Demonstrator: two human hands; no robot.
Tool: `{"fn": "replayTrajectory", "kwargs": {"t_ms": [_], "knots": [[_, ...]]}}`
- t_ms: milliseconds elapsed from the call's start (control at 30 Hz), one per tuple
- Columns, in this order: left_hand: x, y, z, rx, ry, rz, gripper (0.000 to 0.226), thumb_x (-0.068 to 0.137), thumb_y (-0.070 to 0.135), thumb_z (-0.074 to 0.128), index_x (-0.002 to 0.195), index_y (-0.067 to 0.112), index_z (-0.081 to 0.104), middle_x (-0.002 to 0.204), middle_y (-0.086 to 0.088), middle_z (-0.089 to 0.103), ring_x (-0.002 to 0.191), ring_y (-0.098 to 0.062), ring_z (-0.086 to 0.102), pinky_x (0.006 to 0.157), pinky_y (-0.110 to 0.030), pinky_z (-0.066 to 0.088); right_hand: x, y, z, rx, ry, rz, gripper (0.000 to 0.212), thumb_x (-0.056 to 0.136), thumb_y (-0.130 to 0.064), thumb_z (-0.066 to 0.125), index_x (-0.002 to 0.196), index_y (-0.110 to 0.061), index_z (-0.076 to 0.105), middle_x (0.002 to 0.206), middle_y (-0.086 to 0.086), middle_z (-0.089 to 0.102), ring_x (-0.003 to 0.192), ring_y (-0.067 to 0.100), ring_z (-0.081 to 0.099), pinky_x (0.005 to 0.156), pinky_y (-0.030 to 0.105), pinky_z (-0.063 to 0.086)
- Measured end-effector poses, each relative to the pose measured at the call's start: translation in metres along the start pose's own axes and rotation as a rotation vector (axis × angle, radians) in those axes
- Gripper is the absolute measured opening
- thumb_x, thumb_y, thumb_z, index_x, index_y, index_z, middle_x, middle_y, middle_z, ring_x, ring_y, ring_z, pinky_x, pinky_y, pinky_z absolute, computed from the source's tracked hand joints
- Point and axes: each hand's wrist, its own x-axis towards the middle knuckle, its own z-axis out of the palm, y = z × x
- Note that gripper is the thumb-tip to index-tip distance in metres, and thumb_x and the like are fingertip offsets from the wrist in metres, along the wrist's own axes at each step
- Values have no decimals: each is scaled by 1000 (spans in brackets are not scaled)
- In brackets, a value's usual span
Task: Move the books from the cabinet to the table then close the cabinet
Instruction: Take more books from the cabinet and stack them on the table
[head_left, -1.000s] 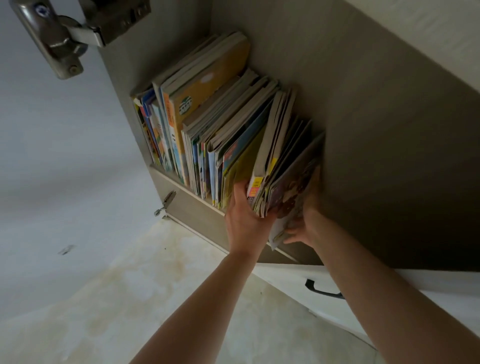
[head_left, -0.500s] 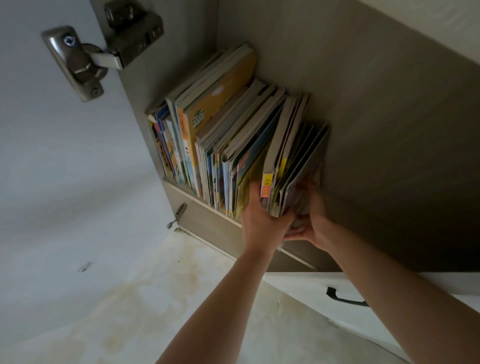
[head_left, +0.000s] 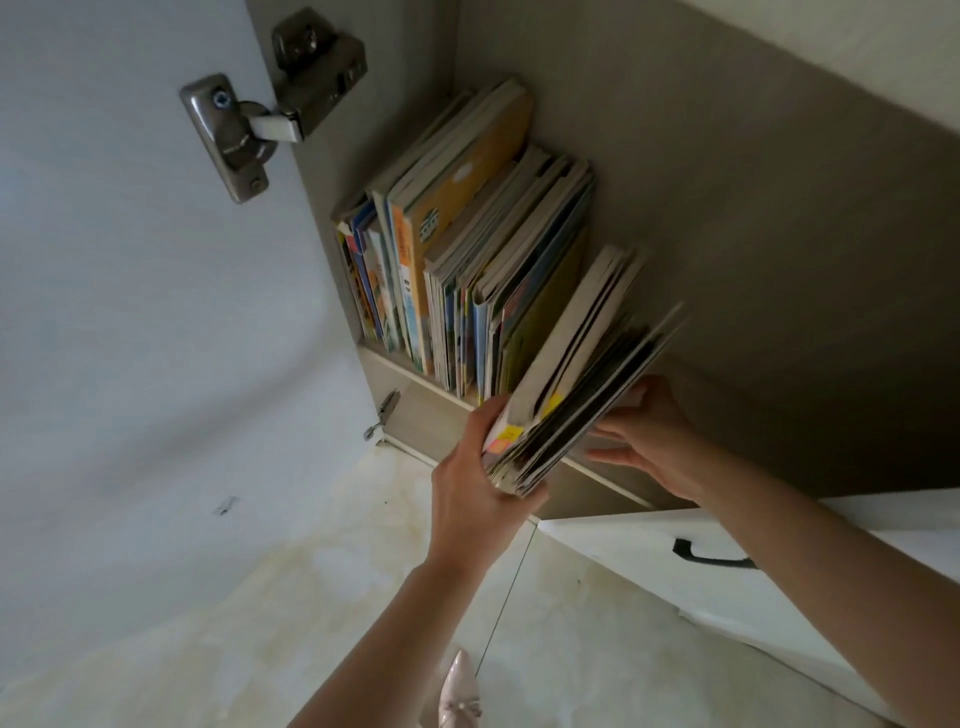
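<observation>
- The bundle of books (head_left: 566, 384) is tilted out of the cabinet (head_left: 727, 218): its lower spine end overhangs the front of the shelf edge (head_left: 415, 387), while its upper end leans back and right into the cabinet
- The long axis of the bundle runs from lower left, at the grip, to upper right
- The left hand (head_left: 478, 493) clamps the lower end of the bundle, thumb on the near cover and fingers curled round the underside
- The right hand (head_left: 649, 441) lies flat against the far side of the bundle, right of the shelf edge; its fingers are extended and support rather than pinch
- The left hand is nearer the bundle's free end; judged from this, it leads the pull down and away from the shelf edge
- The remaining books (head_left: 467, 249) stand upright above the shelf edge, to its left end, just beside the bundle, with a gap opening between the two
- The cabinet door (head_left: 130, 260) stands open left of the shelf edge, on its hinge (head_left: 260, 119)
- A drawer handle (head_left: 711, 556) sits below and right of the shelf edge
- The table is not in view
- Risk, as a judgement: loose thin volumes may fan out and slip
</observation>
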Motion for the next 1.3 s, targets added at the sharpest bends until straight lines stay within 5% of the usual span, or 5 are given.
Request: {"fn": "replayTrajectory", "kwargs": {"t_ms": [200,433,600,1133,1300], "knots": [[-13,-20,-14,-48,-17,-33,62,67,42,73,121,15,60,101,13,71,91,-7,68,77,-32,59,1,-33,-15,13,-41,-275,61,95,-10,56,145,-30,28,127,4,54,105,20,61,88,39,57],[-5,-33,-28,-75,-128,-106,72,67,41,73,131,19,50,108,27,65,101,0,64,79,-25,58,-16,-49,-5,-483,-72,-476,79,83,1,68,146,-23,27,123,-6,48,119,8,45,71,-8,38],[-7,-43,-41,-93,-84,-168,51,66,17,78,100,54,65,96,22,71,91,0,68,77,-34,61,-9,-38,4,-526,-108,-458,79,79,1,73,142,-22,32,136,3,50,130,19,46,107,39,44],[27,-54,-61,-68,-283,-147,53,62,37,79,112,40,60,110,11,71,107,-9,65,87,-41,58,-3,-54,-5,-614,-157,-263,60,66,6,81,114,-17,55,97,-10,59,103,9,53,66,6,43],[22,-63,-58,-121,-258,-201,64,60,36,81,120,35,60,112,8,70,110,-14,65,90,-43,57,3,-50,-2,-562,-152,-305,63,61,10,83,114,-12,57,107,-2,64,112,17,58,91,27,51]]}}
